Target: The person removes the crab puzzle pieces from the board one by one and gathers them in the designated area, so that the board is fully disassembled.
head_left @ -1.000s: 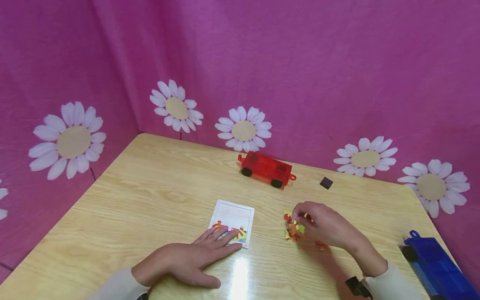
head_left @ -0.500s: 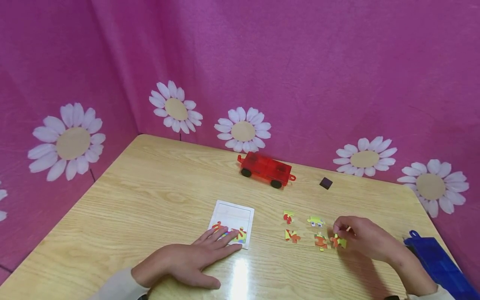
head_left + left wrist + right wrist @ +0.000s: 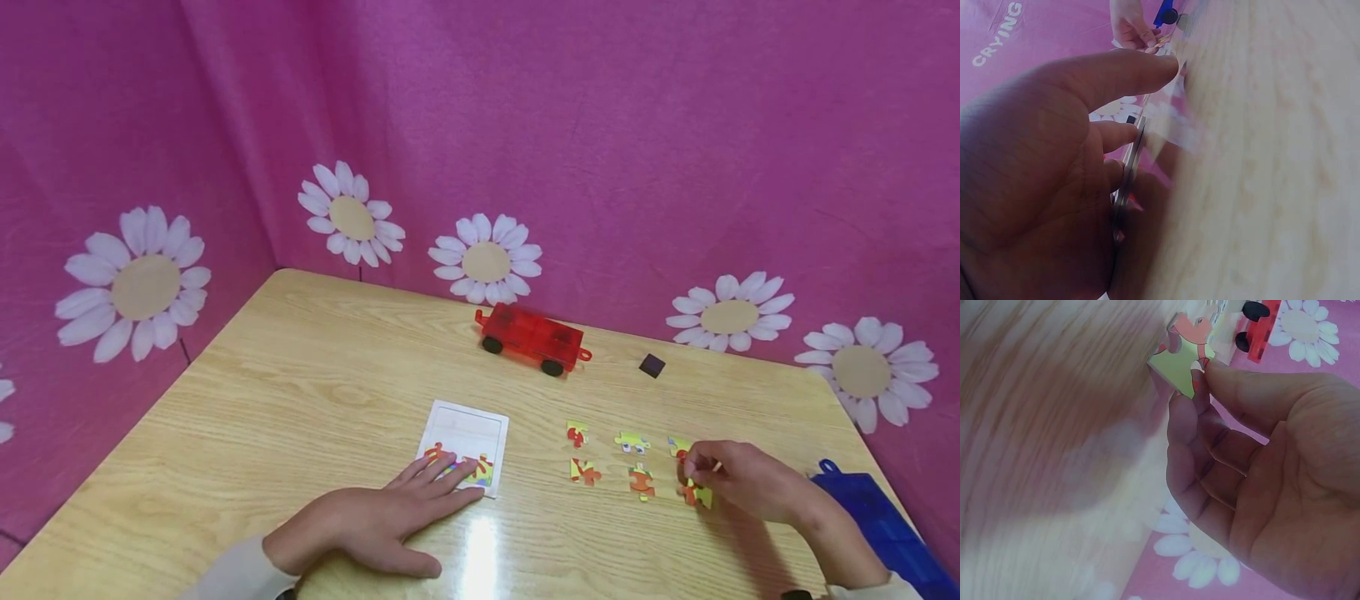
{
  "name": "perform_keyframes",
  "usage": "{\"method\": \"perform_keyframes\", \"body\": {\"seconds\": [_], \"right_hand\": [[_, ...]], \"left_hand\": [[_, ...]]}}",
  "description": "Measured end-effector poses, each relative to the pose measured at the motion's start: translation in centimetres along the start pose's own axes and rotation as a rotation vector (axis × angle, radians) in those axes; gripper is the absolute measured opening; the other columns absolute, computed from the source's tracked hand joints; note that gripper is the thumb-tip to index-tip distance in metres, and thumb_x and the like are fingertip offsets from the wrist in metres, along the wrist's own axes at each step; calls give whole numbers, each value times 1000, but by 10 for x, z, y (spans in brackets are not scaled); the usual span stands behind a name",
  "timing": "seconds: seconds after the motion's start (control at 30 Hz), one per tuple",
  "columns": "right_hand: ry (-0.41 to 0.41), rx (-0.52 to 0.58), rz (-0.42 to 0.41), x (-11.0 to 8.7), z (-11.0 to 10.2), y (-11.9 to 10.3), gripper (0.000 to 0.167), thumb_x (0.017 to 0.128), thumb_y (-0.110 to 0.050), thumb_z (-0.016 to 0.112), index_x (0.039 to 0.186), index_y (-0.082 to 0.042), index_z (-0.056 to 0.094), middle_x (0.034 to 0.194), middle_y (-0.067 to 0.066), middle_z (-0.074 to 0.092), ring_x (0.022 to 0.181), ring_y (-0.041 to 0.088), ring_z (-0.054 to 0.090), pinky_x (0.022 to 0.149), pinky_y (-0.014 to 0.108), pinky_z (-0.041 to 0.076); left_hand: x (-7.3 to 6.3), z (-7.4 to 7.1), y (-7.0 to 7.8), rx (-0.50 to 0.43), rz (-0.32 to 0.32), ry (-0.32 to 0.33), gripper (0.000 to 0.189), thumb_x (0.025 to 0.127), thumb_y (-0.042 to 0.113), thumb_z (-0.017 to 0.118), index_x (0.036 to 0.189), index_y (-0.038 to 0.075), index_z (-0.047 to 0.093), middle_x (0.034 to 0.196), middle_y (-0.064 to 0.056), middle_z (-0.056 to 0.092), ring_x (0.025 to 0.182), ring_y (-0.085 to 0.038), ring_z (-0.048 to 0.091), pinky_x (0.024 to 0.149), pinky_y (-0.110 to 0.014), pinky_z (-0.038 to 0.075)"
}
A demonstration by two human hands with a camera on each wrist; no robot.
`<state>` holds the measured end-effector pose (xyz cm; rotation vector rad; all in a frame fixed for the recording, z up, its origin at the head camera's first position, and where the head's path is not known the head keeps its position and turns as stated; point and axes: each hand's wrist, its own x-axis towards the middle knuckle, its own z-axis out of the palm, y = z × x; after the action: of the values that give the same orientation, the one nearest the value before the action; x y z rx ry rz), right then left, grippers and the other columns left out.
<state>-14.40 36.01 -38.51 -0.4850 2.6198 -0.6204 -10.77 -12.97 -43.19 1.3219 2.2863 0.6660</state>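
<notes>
Magenta daisy-print cloth (image 3: 600,150) behind a wood-grain table (image 3: 315,367) with puzzle pieces (image 3: 641,480).

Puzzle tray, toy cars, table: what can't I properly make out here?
Head view: part of the picture in the puzzle tray, under the left hand.
Head view: blue car, its near end cut off by the frame's edge.
Right wrist view: red car, cut off at the top.
Left wrist view: tabletop grain, blurred.

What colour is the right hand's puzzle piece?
The puzzle piece: mainly yellow-green and orange; best view, right wrist.
</notes>
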Motion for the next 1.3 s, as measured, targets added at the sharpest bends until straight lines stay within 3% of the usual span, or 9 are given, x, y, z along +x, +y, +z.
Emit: {"method": "perform_keyframes", "body": {"seconds": [0.2, 0.43, 0.57, 0.83, 1.13, 1.3], "right_hand": [[13, -16, 7, 0, 1, 0, 16, 99, 1, 63, 94, -13, 63, 87, -4, 57, 79, 9, 52, 65, 26, 45], [27, -23, 107, 1, -1, -4, 13, 100, -2, 63, 95, -13, 64, 87, -2, 57, 81, 16, 53, 66, 28, 45], [42, -15, 123, -1, -2, -6, 11, 100, -4, 64, 95, -13, 64, 88, -2, 58, 82, 18, 54, 66, 28, 47], [102, 33, -5, 2, -3, -27, 6, 102, -18, 67, 99, -13, 66, 87, -2, 62, 74, 13, 55, 60, 27, 46], [101, 93, -84, 27, 10, -82, 6, 102, -17, 65, 102, -12, 68, 83, 1, 64, 62, 13, 55, 52, 29, 47], [123, 79, -217, 49, 23, -115, 7, 101, -14, 67, 105, -10, 71, 86, -4, 66, 69, 11, 59, 57, 28, 51]], "left_hand": [[1, 0, 0, 10, 2, 3, 83, 98, 37, 63, 167, 21, 20, 173, -4, 0, 155, -35, -8, 122, -58, 2], [3, 0, 0, 11, 11, 2, 83, 98, 37, 63, 167, 21, 19, 173, -5, 0, 155, -34, -9, 122, -57, 1], [4, 0, 1, 14, 18, 3, 83, 99, 37, 63, 167, 20, 19, 173, -6, 0, 155, -35, -8, 122, -58, 1], [1, 0, 4, 83, 6, 36, 81, 98, 36, 63, 166, 18, 22, 172, -8, 4, 155, -38, -3, 122, -59, 6], [0, -2, 10, 201, 14, 66, 77, 103, 51, 56, 165, 18, 25, 172, -11, 9, 155, -39, 6, 122, -55, 14], [0, -15, 9, 166, -65, 103, 82, 102, 52, 58, 167, 21, 19, 172, -6, 7, 157, -30, 1, 123, -53, 9]]}}
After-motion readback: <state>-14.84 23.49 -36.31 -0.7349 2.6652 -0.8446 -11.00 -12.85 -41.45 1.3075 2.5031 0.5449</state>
